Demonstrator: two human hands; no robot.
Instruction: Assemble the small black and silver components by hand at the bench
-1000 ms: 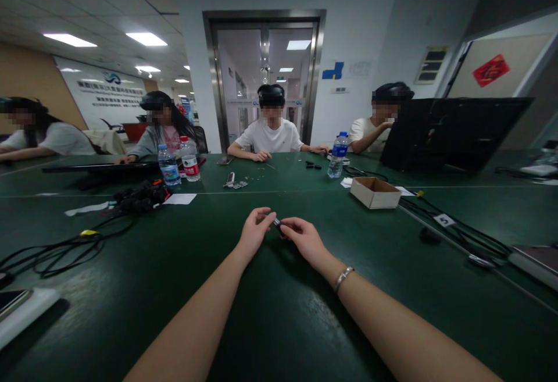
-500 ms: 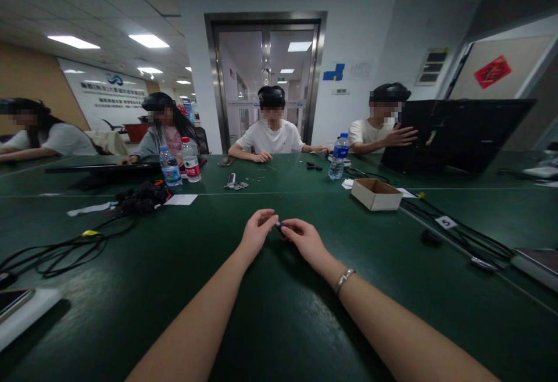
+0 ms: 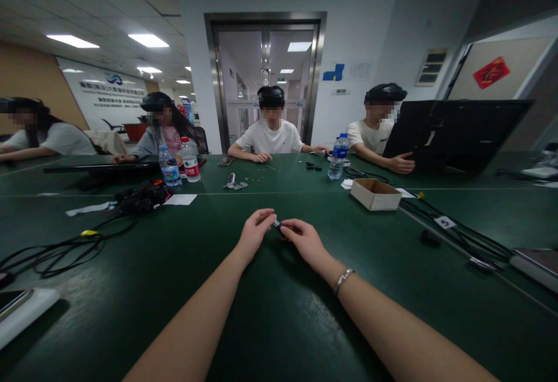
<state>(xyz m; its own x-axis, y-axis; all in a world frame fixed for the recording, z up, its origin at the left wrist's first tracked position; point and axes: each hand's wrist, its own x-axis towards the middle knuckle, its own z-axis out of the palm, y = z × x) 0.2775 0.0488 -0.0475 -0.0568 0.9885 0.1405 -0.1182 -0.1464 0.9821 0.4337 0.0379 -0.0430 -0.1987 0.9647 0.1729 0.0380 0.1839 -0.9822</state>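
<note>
Over the green table (image 3: pixel 270 324), my two hands meet around a small dark stick-like piece with a shiny silver end (image 3: pixel 278 225). Its exact kind is too small to make out. My left hand (image 3: pixel 256 232) pinches the silver end between thumb and fingers. From the other side, my right hand (image 3: pixel 307 241) has thumb and fingertips closed on the dark end; a silver bracelet (image 3: pixel 344 281) circles that wrist. Part of the piece is hidden by the fingers.
An open cardboard box (image 3: pixel 375 195) stands right of my hands, with cables (image 3: pixel 462 235) beyond it. Black gear (image 3: pixel 142 197) and bottles (image 3: pixel 190 161) are at left. Small metal parts (image 3: pixel 238 184) lie ahead, before a seated co-worker (image 3: pixel 272 135). A large black monitor (image 3: pixel 457 138) stands at right.
My hands stay almost in place, and a little more of the piece's silver end shows between them. The co-worker at right has lowered a hand along the monitor's edge.
</note>
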